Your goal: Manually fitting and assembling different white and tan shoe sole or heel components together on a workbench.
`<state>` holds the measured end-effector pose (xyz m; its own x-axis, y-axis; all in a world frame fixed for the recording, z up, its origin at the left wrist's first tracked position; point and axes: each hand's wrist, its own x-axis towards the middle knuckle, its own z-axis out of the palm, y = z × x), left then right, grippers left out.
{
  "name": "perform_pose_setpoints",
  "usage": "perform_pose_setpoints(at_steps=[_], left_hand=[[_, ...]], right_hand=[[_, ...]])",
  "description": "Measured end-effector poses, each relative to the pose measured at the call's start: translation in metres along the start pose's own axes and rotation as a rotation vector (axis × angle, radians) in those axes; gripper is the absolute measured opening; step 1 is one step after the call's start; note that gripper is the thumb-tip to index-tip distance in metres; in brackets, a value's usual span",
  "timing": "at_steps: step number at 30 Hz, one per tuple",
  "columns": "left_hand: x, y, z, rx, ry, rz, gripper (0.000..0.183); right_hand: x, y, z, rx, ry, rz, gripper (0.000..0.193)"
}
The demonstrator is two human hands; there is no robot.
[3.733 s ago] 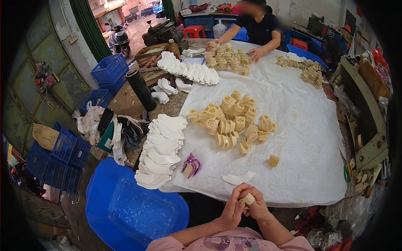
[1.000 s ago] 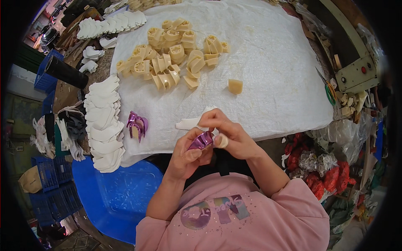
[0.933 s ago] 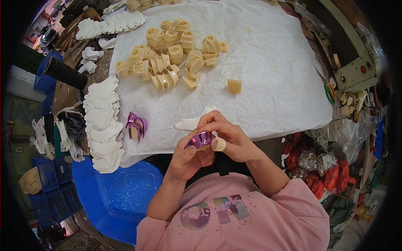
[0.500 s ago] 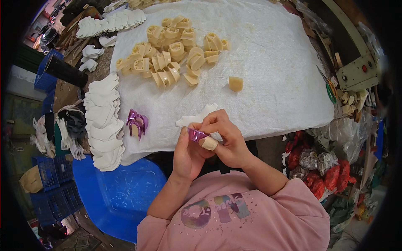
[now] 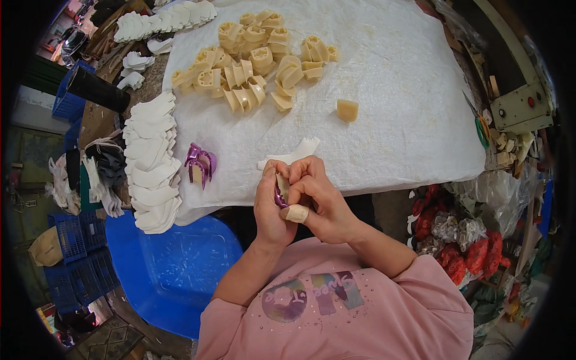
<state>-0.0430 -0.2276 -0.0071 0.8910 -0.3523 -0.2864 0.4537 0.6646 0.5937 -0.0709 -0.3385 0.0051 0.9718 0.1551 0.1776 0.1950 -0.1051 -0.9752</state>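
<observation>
My left hand (image 5: 268, 207) and my right hand (image 5: 324, 201) meet at the table's near edge, fingers closed on a small shoe heel (image 5: 279, 197) with a shiny purple covering. A beige face shows between the fingertips; much of the piece is hidden. Tan tape wraps my right thumb. Just beyond the hands, a white curved cut-out piece (image 5: 307, 147) lies flat. To their left stand purple-covered heels (image 5: 198, 165). A loose beige heel (image 5: 347, 110) sits farther off to the right.
Beige heels (image 5: 249, 60) are heaped on the white sheet (image 5: 408, 90). Overlapping white cut-outs (image 5: 150, 168) line the left edge. A blue basin (image 5: 174, 270) is below left. Scissors (image 5: 482, 129) lie at the right edge, near a machine (image 5: 523, 107). Plastic bags (image 5: 474, 240) hang below.
My fingers have turned the purple-covered heel from lying crosswise to more upright, exposing its beige face. Both hands stay together on it. The whole view has shifted slightly.
</observation>
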Motion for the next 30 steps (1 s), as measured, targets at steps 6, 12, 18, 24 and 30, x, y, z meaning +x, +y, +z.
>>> perform_pose_setpoints(at_steps=[6, 12, 18, 24, 30], left_hand=[[0.0, -0.003, -0.006, -0.031, -0.056, 0.046, 0.028], [-0.001, -0.001, 0.006, -0.014, -0.082, 0.116, 0.029], [-0.002, -0.001, 0.015, 0.034, -0.109, 0.186, 0.029], [0.0, -0.004, 0.014, 0.099, -0.057, 0.199, 0.029], [0.0, 0.0, 0.012, -0.108, -0.012, 0.015, 0.027]], right_hand=[[-0.004, 0.004, 0.003, 0.274, 0.019, 0.036, 0.016], [0.0, 0.01, 0.011, 0.184, 0.145, -0.06, 0.027], [0.007, 0.009, 0.008, 0.587, 0.082, 0.089, 0.048], [0.008, 0.018, 0.008, 0.616, 0.139, 0.142, 0.037], [0.009, 0.01, 0.004, 0.495, 0.149, 0.216, 0.039]])
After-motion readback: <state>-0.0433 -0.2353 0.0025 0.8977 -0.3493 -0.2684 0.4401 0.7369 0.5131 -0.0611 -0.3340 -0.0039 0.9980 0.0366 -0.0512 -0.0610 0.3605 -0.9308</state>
